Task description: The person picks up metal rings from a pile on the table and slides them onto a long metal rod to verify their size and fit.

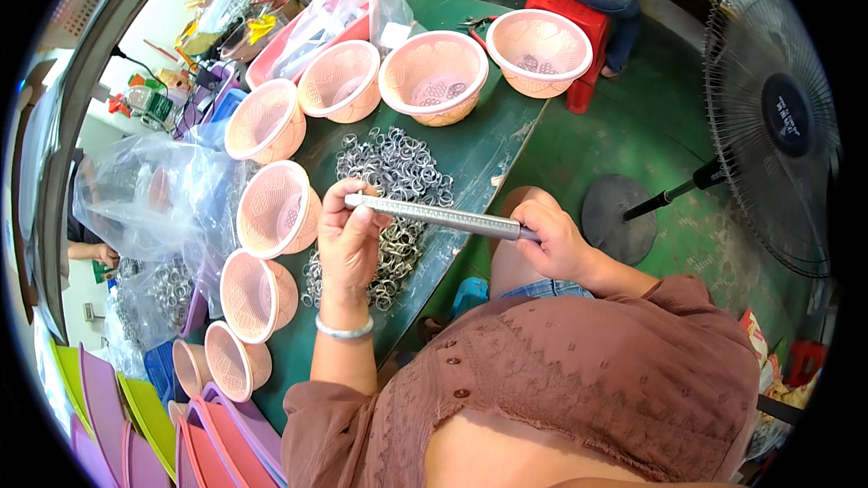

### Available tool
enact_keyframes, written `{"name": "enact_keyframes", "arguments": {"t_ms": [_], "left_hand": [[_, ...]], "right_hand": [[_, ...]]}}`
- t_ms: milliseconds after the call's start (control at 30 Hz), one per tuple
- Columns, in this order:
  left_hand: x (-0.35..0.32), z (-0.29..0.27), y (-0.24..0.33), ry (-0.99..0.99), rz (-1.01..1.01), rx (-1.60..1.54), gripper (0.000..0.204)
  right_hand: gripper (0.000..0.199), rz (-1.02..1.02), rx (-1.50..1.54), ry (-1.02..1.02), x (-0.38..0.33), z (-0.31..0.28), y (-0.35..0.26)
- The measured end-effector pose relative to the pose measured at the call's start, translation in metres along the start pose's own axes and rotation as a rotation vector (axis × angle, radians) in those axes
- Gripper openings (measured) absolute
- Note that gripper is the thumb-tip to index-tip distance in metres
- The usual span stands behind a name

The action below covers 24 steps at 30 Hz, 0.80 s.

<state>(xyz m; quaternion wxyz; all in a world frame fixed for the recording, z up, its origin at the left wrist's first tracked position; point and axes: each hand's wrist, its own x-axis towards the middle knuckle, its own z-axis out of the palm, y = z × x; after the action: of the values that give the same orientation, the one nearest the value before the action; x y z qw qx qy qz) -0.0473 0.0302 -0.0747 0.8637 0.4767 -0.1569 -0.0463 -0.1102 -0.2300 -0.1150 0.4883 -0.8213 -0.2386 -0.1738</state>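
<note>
A grey metal ring mandrel [443,216] with a marked scale lies level across the front of my body, above the table's edge. The fingers of my right hand [553,239] are wrapped round its dark handle end. At the narrow end, my left hand [347,239] is closed, thumb and fingers pinched at the tip. Whether a small ring sits between those fingers is too small to tell. Below and beyond my left hand are loose piles of metal rings, a silvery heap [389,163] and a duller, yellowish one [396,262].
Several pink plastic baskets [434,81] curve around the rings on the green table [470,163]; some hold rings. Clear plastic bags [154,181] lie at left, with coloured trays [217,438] at lower left. A standing fan [782,117] is at right. Another person sits on a red stool [579,23].
</note>
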Motion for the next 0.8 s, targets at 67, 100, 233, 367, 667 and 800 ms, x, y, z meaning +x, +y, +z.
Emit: {"name": "enact_keyframes", "arguments": {"t_ms": [67, 100, 233, 367, 667, 800], "left_hand": [[0.003, -0.003, 0.000, 0.018, 0.004, -0.031, 0.024], [0.003, -0.005, 0.002, 0.056, 0.006, -0.033, 0.024], [0.014, -0.009, 0.006, 0.218, 0.022, 0.061, 0.021], [0.051, -0.012, 0.016, 0.270, 0.167, 0.376, 0.020], [0.150, -0.011, 0.031, 0.322, 0.482, 0.876, 0.021], [0.159, -0.009, 0.033, 0.311, 0.562, 0.970, 0.023]], "right_hand": [[0.014, 0.013, -0.008, 0.000, -0.002, -0.001, 0.004], [0.014, 0.014, -0.005, -0.004, -0.001, 0.001, 0.006], [0.015, 0.031, -0.016, 0.002, 0.000, 0.002, 0.014], [0.017, 0.097, 0.065, 0.049, -0.003, 0.004, 0.026], [0.013, 0.286, 0.248, 0.081, 0.000, 0.004, 0.026], [0.014, 0.287, 0.267, 0.113, -0.003, 0.001, 0.025]]}}
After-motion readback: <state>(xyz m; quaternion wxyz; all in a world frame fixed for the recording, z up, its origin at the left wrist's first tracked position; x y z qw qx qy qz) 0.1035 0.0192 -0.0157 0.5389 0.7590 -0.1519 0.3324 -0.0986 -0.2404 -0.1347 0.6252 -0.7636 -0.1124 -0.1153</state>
